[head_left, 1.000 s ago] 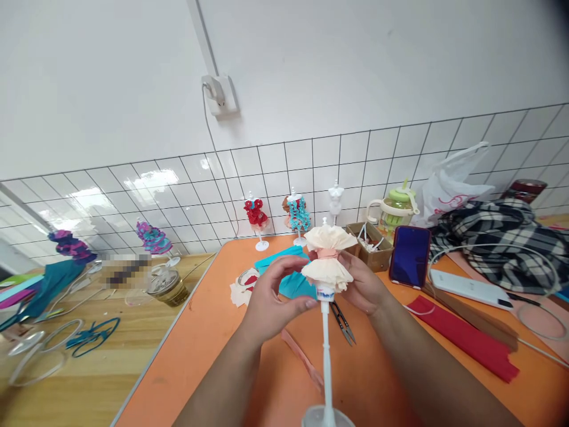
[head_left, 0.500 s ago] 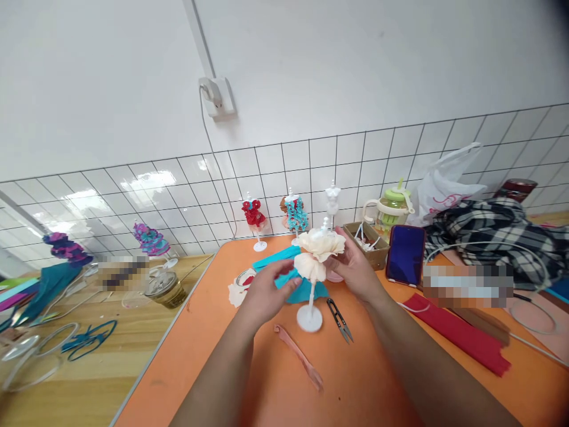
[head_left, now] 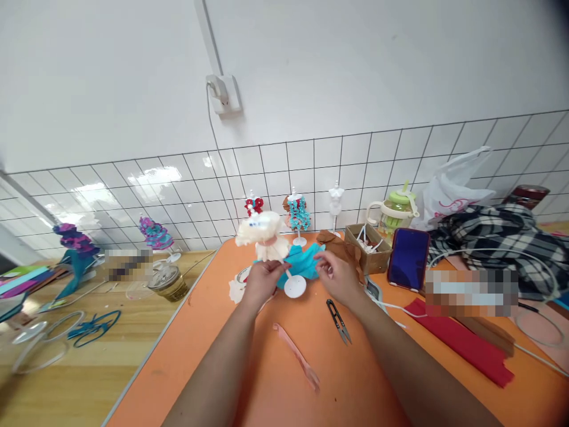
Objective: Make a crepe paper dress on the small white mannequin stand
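A miniature dress form in a cream ruffled fabric dress (head_left: pixel 272 244) is tilted to the left, lifted off the table with its round white base (head_left: pixel 295 287) towards me. My left hand (head_left: pixel 265 281) is closed on its stem, just below the skirt. My right hand (head_left: pixel 336 274) is to the right of the base, fingers loosely bent and apart, with nothing visible in them. Under and behind the hands lies bright blue fabric (head_left: pixel 306 261). Thread snips (head_left: pixel 338 323) lie below my right hand, and a twisted pink fabric strip (head_left: pixel 297 356) lies nearer to me.
Along the tiled wall stand dress forms in red (head_left: pixel 254 205), in turquoise (head_left: pixel 297 213) and in bare white (head_left: pixel 336 201). To the right are a cardboard box (head_left: pixel 377 261), a phone (head_left: pixel 408 258), a green-lidded bottle (head_left: pixel 398 207) and red fabric (head_left: pixel 471 350). A glass jar (head_left: pixel 168 283) stands left.
My left hand has taken the dress form by its stem, lifted it and tipped it leftward. My right hand has come away from the dress. Brown fabric behind it now shows.
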`<act>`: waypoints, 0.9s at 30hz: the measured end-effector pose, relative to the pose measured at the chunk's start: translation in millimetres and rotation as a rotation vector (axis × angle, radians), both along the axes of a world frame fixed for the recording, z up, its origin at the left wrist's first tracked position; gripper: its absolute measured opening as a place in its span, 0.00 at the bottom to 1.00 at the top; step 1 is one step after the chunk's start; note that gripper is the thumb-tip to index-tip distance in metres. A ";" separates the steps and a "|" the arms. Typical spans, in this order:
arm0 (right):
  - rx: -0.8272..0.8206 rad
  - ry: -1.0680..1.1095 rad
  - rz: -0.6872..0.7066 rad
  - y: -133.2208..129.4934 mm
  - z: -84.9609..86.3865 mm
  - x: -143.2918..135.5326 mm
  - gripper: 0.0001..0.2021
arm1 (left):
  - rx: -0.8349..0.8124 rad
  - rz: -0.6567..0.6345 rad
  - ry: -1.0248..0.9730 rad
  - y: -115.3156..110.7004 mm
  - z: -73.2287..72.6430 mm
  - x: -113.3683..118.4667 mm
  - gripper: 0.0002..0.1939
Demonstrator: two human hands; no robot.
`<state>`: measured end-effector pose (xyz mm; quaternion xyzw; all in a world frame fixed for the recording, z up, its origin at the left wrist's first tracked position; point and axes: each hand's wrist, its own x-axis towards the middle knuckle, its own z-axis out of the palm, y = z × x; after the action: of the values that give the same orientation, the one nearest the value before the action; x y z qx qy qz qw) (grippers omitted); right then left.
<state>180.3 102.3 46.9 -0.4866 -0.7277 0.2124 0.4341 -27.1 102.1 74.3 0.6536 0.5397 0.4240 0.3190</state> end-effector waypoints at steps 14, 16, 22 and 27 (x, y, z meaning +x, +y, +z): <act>-0.010 -0.581 0.128 7.2 -67.9 -15.0 0.22 | -0.005 0.031 0.047 17.3 -23.1 -25.0 0.15; 0.043 -0.545 0.097 7.5 -64.8 -13.7 0.19 | -0.016 0.014 0.058 21.2 -34.0 -21.0 0.15; 0.033 -0.584 0.094 7.8 -65.1 -11.0 0.13 | -0.060 -0.041 0.074 24.3 -56.4 -15.8 0.14; 0.039 -0.605 0.055 8.5 -62.7 -9.7 0.13 | -0.092 -0.104 0.041 19.2 -63.8 -19.5 0.15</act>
<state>170.6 110.8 -15.8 -0.4992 -0.8409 0.0556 0.2012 -46.6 121.4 10.5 0.6739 0.5304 0.3681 0.3591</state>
